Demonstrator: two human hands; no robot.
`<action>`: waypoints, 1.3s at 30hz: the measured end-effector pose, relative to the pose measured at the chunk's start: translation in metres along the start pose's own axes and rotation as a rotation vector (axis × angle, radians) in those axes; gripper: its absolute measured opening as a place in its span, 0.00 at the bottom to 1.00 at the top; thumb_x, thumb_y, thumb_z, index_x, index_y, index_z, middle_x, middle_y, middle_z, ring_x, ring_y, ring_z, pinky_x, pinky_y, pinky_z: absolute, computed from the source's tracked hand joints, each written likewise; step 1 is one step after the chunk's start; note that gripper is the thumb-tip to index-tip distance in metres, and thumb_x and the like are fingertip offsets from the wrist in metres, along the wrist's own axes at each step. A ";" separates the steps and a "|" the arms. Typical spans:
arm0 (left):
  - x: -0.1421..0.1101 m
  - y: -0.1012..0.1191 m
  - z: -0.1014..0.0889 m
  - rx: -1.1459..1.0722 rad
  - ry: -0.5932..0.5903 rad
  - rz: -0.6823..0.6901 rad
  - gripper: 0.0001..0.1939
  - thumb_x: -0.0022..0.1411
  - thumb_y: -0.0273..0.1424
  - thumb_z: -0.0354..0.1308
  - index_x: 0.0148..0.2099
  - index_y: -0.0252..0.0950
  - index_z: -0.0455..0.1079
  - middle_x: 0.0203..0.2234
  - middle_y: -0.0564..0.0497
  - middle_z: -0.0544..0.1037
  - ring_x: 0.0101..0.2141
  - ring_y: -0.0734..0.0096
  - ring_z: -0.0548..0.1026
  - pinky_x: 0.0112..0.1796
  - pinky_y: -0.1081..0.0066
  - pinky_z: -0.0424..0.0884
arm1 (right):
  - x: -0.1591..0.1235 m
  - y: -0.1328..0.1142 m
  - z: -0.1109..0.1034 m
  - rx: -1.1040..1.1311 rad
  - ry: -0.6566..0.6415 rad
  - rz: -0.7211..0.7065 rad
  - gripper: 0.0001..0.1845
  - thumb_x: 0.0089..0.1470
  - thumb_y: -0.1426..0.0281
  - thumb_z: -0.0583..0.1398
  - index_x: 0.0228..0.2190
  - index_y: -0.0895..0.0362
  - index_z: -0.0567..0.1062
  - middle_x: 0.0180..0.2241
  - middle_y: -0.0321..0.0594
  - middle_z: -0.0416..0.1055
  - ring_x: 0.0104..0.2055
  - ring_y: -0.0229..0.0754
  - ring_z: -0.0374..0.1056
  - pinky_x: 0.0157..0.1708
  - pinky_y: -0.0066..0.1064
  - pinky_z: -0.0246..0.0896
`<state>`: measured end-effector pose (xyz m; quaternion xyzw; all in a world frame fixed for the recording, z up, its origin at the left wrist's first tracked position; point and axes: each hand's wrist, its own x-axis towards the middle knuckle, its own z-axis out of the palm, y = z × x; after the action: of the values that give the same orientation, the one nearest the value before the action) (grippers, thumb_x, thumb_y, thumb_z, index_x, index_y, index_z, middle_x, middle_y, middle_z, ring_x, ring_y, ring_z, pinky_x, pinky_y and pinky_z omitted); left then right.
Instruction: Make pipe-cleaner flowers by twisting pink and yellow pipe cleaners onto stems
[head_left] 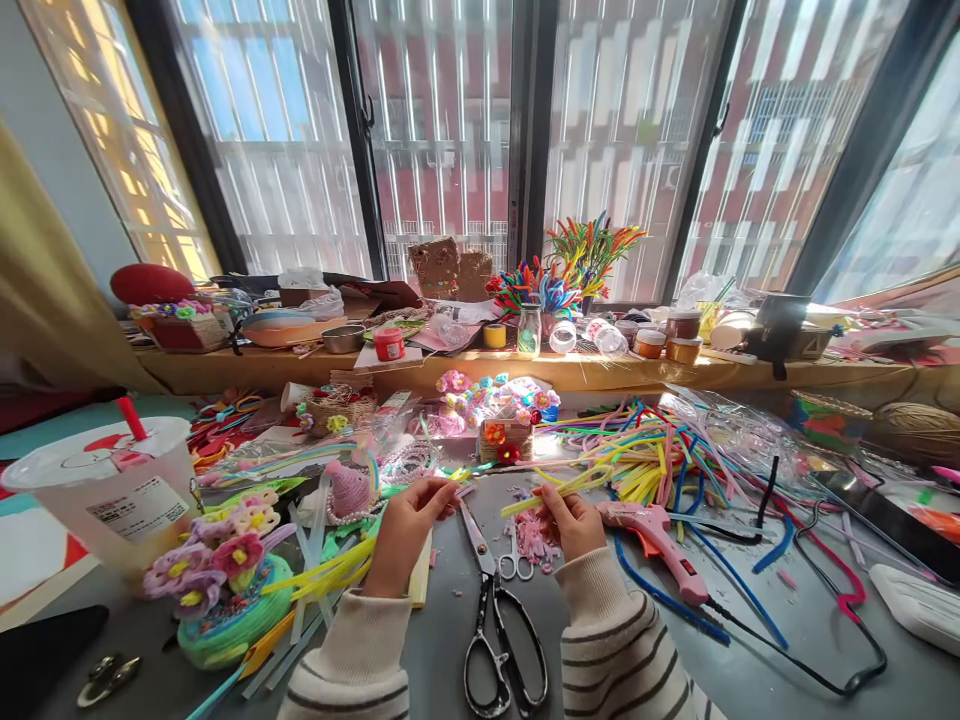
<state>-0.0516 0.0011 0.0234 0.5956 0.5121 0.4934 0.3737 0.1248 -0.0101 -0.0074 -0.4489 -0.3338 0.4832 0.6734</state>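
My right hand (574, 522) pinches several yellow pipe cleaners (581, 483), whose ends stick out past the thumb to the left. Across from it, my left hand (418, 520) has thumb and forefinger pressed together; a bit of yellow shows by the fingertips, but what they hold is too small to make out. Between the wrists lie large black-handled scissors (484, 580), blades pointing away from me. Small white-handled scissors (516, 565) rest beside pink fuzzy clippings (538, 535). More yellow pipe cleaners (330, 572) poke out by my left wrist.
A pink hot glue gun (664, 545) with a black cord lies right of my right hand. Behind it spreads a heap of coloured pipe cleaners (660, 450). At left stand a lidded drink cup (112, 500) and a pot of fuzzy flowers (232, 590). A cluttered sill (600, 375) runs behind.
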 end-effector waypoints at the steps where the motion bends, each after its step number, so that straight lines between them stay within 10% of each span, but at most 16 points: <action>1: 0.000 0.002 -0.007 0.079 0.015 0.008 0.12 0.45 0.38 0.54 0.29 0.34 0.69 0.22 0.50 0.74 0.24 0.70 0.71 0.27 0.72 0.66 | 0.001 0.001 0.000 -0.002 -0.013 0.008 0.21 0.28 0.57 0.62 0.18 0.63 0.72 0.10 0.32 0.63 0.09 0.29 0.55 0.08 0.21 0.48; 6: 0.001 0.002 -0.025 0.712 -0.011 0.062 0.08 0.44 0.29 0.54 0.31 0.36 0.69 0.28 0.48 0.74 0.31 0.66 0.71 0.33 0.69 0.64 | 0.002 0.006 0.001 0.012 -0.017 -0.014 0.20 0.28 0.57 0.62 0.18 0.63 0.72 0.10 0.31 0.62 0.09 0.28 0.54 0.07 0.20 0.47; 14: 0.010 -0.001 0.000 1.292 -0.105 0.141 0.09 0.47 0.24 0.51 0.32 0.36 0.69 0.33 0.45 0.71 0.39 0.61 0.65 0.36 0.66 0.60 | -0.002 0.006 0.004 0.025 0.009 -0.030 0.19 0.30 0.58 0.62 0.18 0.64 0.72 0.10 0.32 0.62 0.09 0.28 0.54 0.07 0.19 0.47; 39: 0.021 0.007 0.003 1.343 0.199 0.525 0.13 0.57 0.29 0.39 0.34 0.33 0.66 0.23 0.45 0.71 0.27 0.64 0.70 0.26 0.70 0.60 | 0.000 0.010 0.003 0.029 -0.036 0.012 0.21 0.32 0.56 0.61 0.18 0.64 0.71 0.08 0.31 0.61 0.08 0.27 0.54 0.06 0.17 0.46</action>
<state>-0.0471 0.0203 0.0334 0.7519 0.5764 0.1980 -0.2515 0.1189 -0.0082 -0.0155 -0.4323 -0.3362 0.5002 0.6708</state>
